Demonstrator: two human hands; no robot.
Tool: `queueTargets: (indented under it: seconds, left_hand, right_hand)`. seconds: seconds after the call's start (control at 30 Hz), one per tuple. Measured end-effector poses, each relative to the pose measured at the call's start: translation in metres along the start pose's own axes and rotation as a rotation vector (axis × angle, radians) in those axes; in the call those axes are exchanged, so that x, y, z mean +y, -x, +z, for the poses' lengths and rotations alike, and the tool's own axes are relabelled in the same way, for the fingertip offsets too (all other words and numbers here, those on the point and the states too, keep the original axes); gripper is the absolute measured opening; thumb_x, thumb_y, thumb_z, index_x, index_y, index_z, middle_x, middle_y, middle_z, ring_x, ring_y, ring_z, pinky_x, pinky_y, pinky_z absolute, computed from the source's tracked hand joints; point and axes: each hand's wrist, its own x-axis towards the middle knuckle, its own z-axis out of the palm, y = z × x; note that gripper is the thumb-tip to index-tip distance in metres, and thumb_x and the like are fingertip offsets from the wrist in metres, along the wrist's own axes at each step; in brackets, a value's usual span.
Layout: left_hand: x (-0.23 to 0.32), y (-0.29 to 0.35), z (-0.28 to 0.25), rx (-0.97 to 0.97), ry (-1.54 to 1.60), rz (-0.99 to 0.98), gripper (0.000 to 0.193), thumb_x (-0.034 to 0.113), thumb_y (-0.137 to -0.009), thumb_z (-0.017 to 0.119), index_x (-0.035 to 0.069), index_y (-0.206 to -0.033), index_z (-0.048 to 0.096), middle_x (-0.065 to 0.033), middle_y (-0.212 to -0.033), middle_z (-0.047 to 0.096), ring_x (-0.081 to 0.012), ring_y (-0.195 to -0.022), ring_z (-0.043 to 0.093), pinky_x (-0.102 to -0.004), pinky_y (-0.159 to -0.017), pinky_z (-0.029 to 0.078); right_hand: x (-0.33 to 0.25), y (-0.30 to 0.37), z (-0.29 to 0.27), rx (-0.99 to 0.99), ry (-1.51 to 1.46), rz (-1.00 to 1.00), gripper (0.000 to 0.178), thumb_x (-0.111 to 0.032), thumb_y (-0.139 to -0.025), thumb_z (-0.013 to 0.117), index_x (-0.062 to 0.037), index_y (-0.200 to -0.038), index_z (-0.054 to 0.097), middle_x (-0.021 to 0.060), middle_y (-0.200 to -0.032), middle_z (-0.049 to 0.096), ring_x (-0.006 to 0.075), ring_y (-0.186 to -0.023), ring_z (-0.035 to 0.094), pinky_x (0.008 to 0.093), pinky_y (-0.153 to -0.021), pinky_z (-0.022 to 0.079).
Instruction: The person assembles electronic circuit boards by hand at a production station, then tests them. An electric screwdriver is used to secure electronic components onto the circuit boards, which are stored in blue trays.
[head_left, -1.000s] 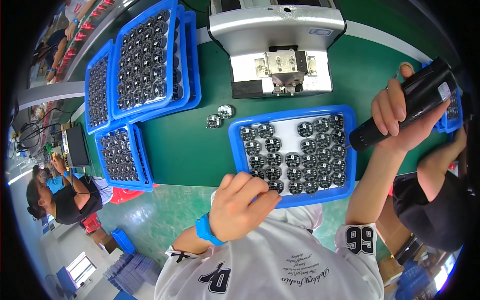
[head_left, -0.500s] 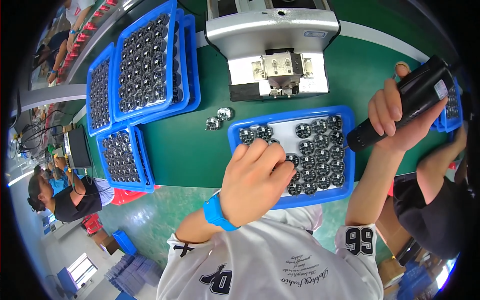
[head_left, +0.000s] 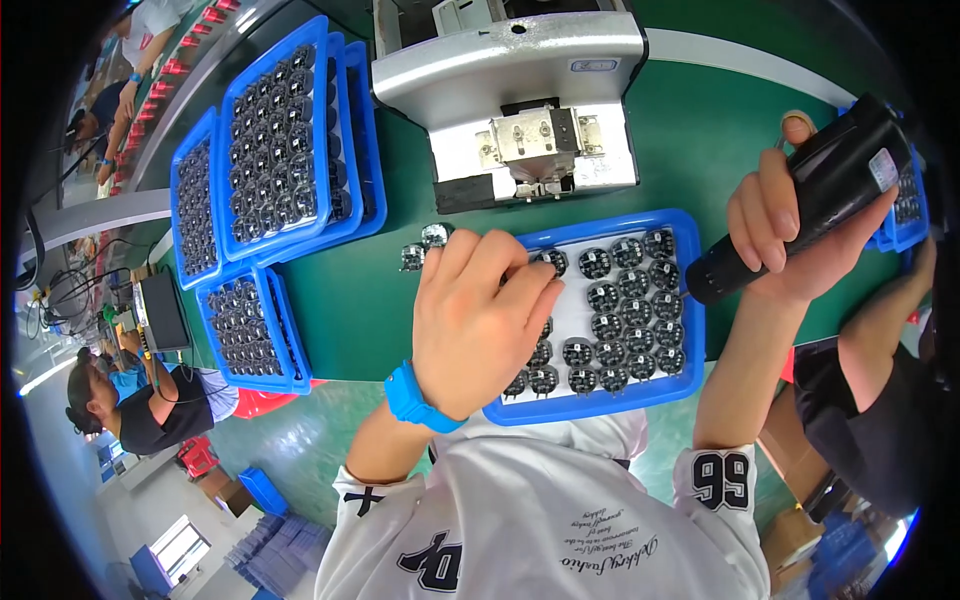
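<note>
A blue tray (head_left: pixel 692 350) in front of me holds rows of small round dark parts with clear, shiny casings, set on a white liner. My left hand (head_left: pixel 470 325), with a blue wristband, hovers over the tray's left side. Its fingers are curled in, and whatever is between the fingertips is hidden. Just beyond its knuckles lie two loose round parts (head_left: pixel 412 257) on the green bench. To the right of the tray my right hand (head_left: pixel 790 225) grips a black electric screwdriver (head_left: pixel 835 190), its tip pointing down-left at the tray's right rim.
A silver metal fixture (head_left: pixel 535 150) stands beyond the tray. Stacked blue trays (head_left: pixel 322 180) filled with similar parts are at the left, with another tray stack (head_left: pixel 290 340) nearer. Another person's arm (head_left: pixel 880 325) and more trays (head_left: pixel 905 215) are at the right.
My left hand has moved left and away from me, from the tray's middle toward the loose parts. The right hand keeps the screwdriver in about the same place. The view has shifted slightly.
</note>
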Motion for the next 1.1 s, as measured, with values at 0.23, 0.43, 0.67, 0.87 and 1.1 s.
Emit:
queueTargets:
  seconds: [0.23,0.43,0.67,0.87,1.1]
  left_hand:
    - [0.028,0.023,-0.022,-0.119,0.200,0.049,0.028,0.016,-0.070,0.092,0.012,-0.094,0.078,0.0007,-0.092,0.060,-0.0215,-0.082,0.056,-0.0371,-0.070,0.038]
    - [0.024,0.034,-0.012,-0.216,0.188,0.140,0.022,0.013,-0.072,0.091,0.013,-0.091,0.078,0.0018,-0.090,0.060,-0.0211,-0.082,0.056,-0.0361,-0.069,0.038]
    - [0.014,0.016,-0.001,0.000,0.120,0.118,0.024,0.009,-0.071,0.091,0.011,-0.091,0.077,-0.0007,-0.089,0.060,-0.0233,-0.080,0.055,-0.0375,-0.068,0.042]
    - [0.012,0.013,0.000,0.019,0.102,0.134,0.027,0.006,-0.069,0.091,0.010,-0.091,0.077,-0.0014,-0.089,0.060,-0.0241,-0.080,0.056,-0.0376,-0.068,0.043]
    - [0.003,0.017,0.004,0.037,0.129,0.121,0.024,0.006,-0.075,0.087,0.007,-0.094,0.073,-0.0029,-0.094,0.059,-0.0248,-0.084,0.056,-0.0385,-0.071,0.043]
  right_hand:
    - [0.000,0.000,0.002,0.010,0.007,0.007,0.086,-0.071,-0.104,0.052,0.0039,-0.145,0.044,0.0039,-0.076,0.055,0.0109,-0.048,0.048,0.0274,-0.044,0.043]
    - [0.000,0.000,0.000,-0.026,0.010,0.008,0.086,-0.071,-0.104,0.052,0.0041,-0.145,0.044,0.0042,-0.077,0.055,0.0115,-0.048,0.048,0.0271,-0.044,0.043]
    - [0.001,0.001,0.001,0.026,-0.016,0.024,0.097,-0.080,-0.101,0.041,0.0057,-0.146,0.044,0.0062,-0.075,0.056,0.0134,-0.046,0.048,0.0294,-0.045,0.043]
    - [0.002,0.001,0.002,0.065,-0.027,0.024,0.107,-0.088,-0.098,0.031,0.0073,-0.143,0.046,0.0073,-0.073,0.058,0.0148,-0.044,0.048,0.0315,-0.042,0.041]
    - [0.003,0.001,0.004,0.083,-0.017,0.022,0.107,-0.089,-0.098,0.031,0.0077,-0.141,0.047,0.0070,-0.072,0.057,0.0144,-0.043,0.048,0.0309,-0.042,0.041]
